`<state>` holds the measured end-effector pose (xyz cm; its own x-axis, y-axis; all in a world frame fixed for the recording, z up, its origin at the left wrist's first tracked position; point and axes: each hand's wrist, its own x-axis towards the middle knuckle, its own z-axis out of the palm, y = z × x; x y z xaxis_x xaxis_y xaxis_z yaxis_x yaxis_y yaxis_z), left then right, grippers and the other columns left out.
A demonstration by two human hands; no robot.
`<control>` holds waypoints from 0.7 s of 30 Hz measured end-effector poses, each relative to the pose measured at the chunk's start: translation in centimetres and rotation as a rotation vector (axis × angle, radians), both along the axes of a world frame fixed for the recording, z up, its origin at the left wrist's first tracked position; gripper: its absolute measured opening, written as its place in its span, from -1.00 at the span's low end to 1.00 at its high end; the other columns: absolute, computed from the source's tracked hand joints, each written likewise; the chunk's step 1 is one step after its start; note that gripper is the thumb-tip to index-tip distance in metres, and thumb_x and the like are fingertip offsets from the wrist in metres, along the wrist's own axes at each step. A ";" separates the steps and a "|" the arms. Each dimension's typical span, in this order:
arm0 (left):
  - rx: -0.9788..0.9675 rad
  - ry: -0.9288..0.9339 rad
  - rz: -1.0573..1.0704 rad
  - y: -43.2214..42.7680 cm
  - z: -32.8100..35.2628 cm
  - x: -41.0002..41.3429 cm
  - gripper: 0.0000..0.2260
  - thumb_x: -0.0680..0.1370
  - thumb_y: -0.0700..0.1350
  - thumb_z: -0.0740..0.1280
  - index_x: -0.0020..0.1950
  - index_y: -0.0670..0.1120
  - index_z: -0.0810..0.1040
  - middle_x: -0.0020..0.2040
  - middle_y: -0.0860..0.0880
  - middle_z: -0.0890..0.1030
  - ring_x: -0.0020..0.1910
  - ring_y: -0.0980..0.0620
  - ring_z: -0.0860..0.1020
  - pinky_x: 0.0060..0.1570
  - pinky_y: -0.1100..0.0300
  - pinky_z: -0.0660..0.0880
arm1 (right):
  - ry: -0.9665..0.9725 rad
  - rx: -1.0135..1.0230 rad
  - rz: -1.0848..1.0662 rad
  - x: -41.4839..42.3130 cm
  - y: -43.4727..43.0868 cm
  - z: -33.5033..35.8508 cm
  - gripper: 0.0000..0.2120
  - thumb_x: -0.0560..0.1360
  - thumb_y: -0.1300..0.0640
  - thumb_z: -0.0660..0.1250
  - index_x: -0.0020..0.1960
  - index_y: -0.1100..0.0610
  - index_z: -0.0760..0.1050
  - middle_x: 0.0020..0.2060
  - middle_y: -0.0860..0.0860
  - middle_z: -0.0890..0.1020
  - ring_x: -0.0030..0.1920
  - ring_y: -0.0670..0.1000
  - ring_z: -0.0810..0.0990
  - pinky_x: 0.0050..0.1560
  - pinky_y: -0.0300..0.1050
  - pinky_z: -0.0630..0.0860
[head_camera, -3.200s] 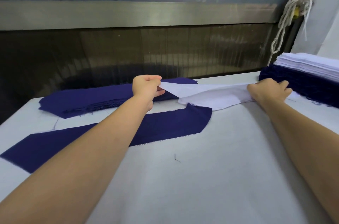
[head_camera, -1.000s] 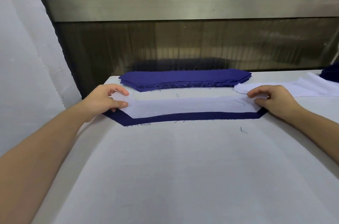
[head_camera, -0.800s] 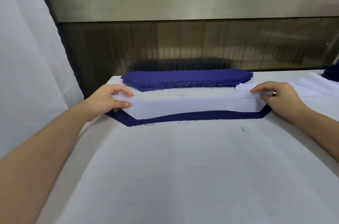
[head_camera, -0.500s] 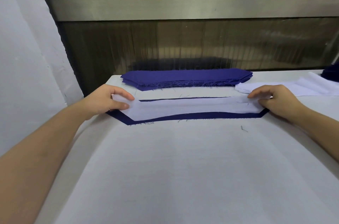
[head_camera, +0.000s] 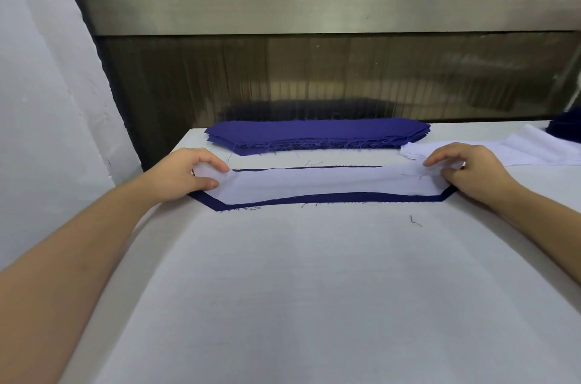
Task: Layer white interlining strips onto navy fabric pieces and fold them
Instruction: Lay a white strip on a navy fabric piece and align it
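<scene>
White on navy: the white strip [head_camera: 327, 182] lies along the navy piece [head_camera: 330, 197] at the far middle of the desk [head_camera: 314, 289]. A thin navy margin shows on its far edge and a wider one on the near edge. Your left hand [head_camera: 185, 173] pinches the strip's left end between thumb and fingers. Your right hand [head_camera: 468, 170] has its grip curled on the right end, apparently pinching it too.

The step, as I judge it, is squaring the strip on the navy before folding. Draw both ends lightly apart so the strip lies flat. Then shift it toward you until the margins match and the slanted corners line up. Lower it evenly, and don't drag the navy underneath, which looks light and frayed.

Just beyond lies the stack of navy pieces [head_camera: 314, 135]. More white strips [head_camera: 518, 151] lie at the far right, beside your right hand.
</scene>
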<state>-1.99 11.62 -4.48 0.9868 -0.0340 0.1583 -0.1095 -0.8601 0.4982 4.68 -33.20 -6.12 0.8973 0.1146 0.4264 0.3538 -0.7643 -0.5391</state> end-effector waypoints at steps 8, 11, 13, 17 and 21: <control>0.007 -0.017 -0.014 -0.2 0.2 -0.4 -0.78 0.50 -0.22 0.39 0.02 0.10 0.58 0.12 0.07 0.53 -0.24 0.11 0.45 -0.30 0.41 0.36 | 0.019 0.029 0.019 -0.1 0.0 0.1 -0.58 0.35 0.54 0.13 -0.15 0.11 0.61 0.00 0.01 0.60 0.06 -0.02 0.46 0.03 -0.24 0.29; 0.022 -0.017 -0.022 -0.3 0.2 -0.4 -0.78 0.50 -0.23 0.39 0.02 0.09 0.59 0.11 0.08 0.53 -0.27 0.09 0.46 -0.31 0.41 0.36 | 0.050 0.107 0.065 -0.4 0.1 0.1 -0.64 0.39 0.48 0.23 -0.16 0.05 0.60 0.01 -0.02 0.60 0.07 -0.03 0.47 0.08 -0.22 0.30; 0.024 -0.022 -0.025 -0.4 0.1 -0.4 -0.80 0.50 -0.21 0.39 0.03 0.08 0.59 0.11 0.07 0.54 -0.25 0.07 0.46 -0.30 0.39 0.35 | 0.041 0.145 0.111 -0.7 0.3 0.3 -0.68 0.41 0.41 0.35 -0.17 -0.03 0.58 0.00 -0.05 0.58 0.06 -0.06 0.48 0.11 -0.22 0.29; 0.052 -0.042 -0.023 -0.4 0.0 -0.3 -0.83 0.50 -0.18 0.39 0.04 0.06 0.59 0.11 0.08 0.54 -0.18 0.13 0.47 -0.27 0.41 0.34 | -0.009 0.109 0.113 -0.9 0.6 0.4 -0.69 0.37 0.42 0.41 -0.14 0.00 0.59 0.00 -0.01 0.55 0.04 -0.02 0.48 0.08 -0.21 0.31; 0.080 -0.051 -0.025 -0.3 0.0 -0.3 -0.82 0.50 -0.18 0.39 0.03 0.06 0.58 0.12 0.06 0.54 -0.02 0.12 0.45 -0.09 0.34 0.32 | -0.001 0.030 0.096 -1.0 0.7 0.6 -0.69 0.35 0.47 0.38 -0.11 0.08 0.61 0.00 0.02 0.55 0.03 -0.01 0.48 0.07 -0.26 0.28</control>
<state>-2.28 11.30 -4.51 0.9761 -0.0728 0.2046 -0.1550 -0.8936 0.4212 3.73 -32.55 -5.54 0.8823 0.1873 0.4318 0.4253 -0.7103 -0.5609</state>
